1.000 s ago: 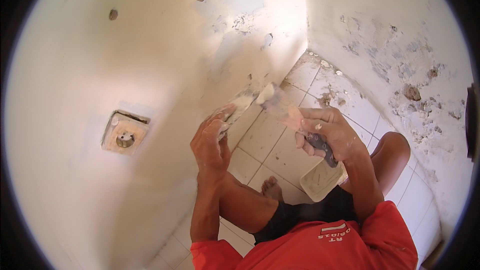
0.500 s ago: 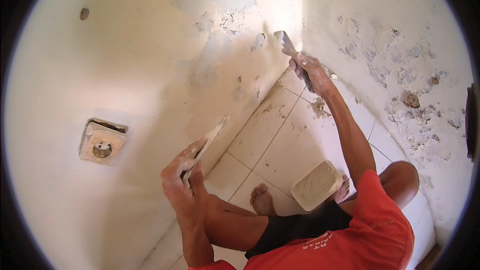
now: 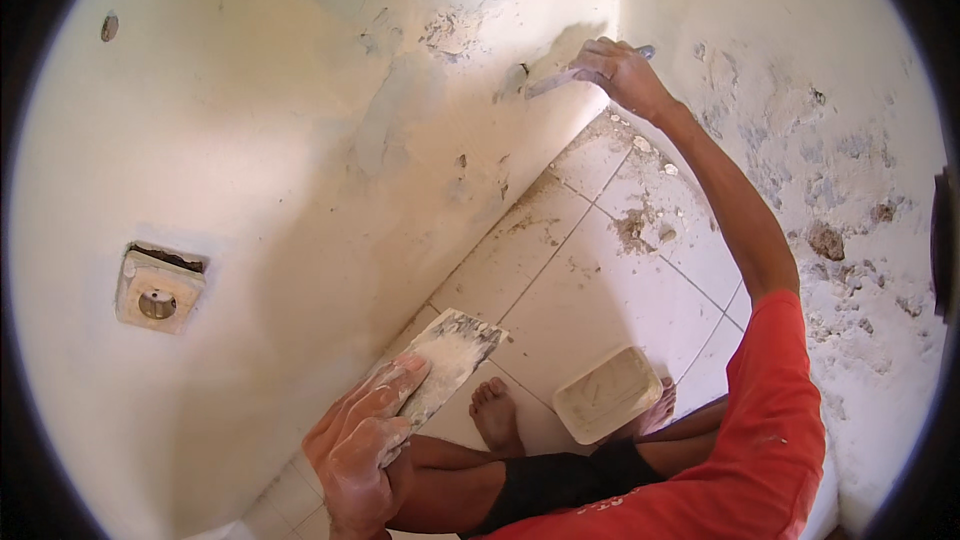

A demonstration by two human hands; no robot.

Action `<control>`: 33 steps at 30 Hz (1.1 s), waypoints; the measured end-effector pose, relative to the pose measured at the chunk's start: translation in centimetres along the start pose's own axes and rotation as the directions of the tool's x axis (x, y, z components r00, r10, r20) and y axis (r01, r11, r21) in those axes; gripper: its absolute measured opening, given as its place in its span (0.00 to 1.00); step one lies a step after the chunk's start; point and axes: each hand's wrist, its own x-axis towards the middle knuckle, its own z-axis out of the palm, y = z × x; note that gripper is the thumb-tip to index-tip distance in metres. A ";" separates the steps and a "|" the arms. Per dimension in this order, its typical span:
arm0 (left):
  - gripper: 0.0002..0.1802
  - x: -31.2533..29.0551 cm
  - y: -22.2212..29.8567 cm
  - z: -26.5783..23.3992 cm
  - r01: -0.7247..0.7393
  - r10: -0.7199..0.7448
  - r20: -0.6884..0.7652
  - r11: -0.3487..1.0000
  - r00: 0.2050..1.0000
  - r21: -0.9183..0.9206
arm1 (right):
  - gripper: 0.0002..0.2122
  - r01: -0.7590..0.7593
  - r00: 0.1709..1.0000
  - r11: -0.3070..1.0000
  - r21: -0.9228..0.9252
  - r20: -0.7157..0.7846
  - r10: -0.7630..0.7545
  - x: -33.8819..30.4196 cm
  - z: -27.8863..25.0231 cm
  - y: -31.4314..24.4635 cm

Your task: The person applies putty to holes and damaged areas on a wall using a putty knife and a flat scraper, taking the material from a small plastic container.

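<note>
R hand [image 3: 622, 78], upper ctr-right of frame: closed round putty knife [image 3: 552, 86], by wall [image 3: 300, 90]. L hand [image 3: 358, 432], lower left of ctr: gripping flat rect. plate [image 3: 452, 362], plaster-smeared. Tub [image 3: 608, 395], pale, shallow: lower ctr. Elec. socket [image 3: 162, 290]: mid-left, on wall.

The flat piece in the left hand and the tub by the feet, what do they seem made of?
Flat piece: perhaps wood or plastic, chalky finish; white smears and grey streaks leave it open. Tub: probably molded plastic, dull cream, judging by its rounded corners.

Scraper [image 3: 553, 84] partly hidden, red shirt [image 3: 735, 445] cropped
</note>
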 end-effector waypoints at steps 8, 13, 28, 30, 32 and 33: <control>0.12 2.2 0.4 1.0 -0.022 0.023 -0.036 0.999 0.999 0.040 | 0.10 0.020 0.992 1.000 -0.022 0.122 -0.017 3.1 -0.3 0.8; 0.14 2.9 1.6 1.7 0.483 -0.480 0.075 0.842 0.874 -0.241 | 0.09 0.075 0.997 0.994 -0.076 0.039 -0.072 3.2 0.8 2.5; 0.20 2.9 -3.0 2.5 -0.122 0.117 0.046 0.979 0.992 0.164 | 0.08 -0.223 0.937 0.969 -0.103 0.252 0.242 2.7 -2.2 -1.4; 0.20 2.6 -2.9 2.3 -0.084 0.075 0.057 0.983 0.996 0.161 | 0.07 -0.241 0.926 0.963 -0.119 0.269 0.265 2.4 -2.7 -1.2; 0.20 2.4 -3.2 2.0 -0.045 0.034 0.065 0.985 0.997 0.164 | 0.07 -0.220 0.930 0.968 -0.123 0.273 0.246 2.1 -3.4 -1.7; 0.20 2.3 -3.5 1.9 -0.073 0.067 0.039 0.983 0.997 0.168 | 0.07 -0.204 0.933 0.971 -0.124 0.276 0.231 2.1 -3.5 -1.9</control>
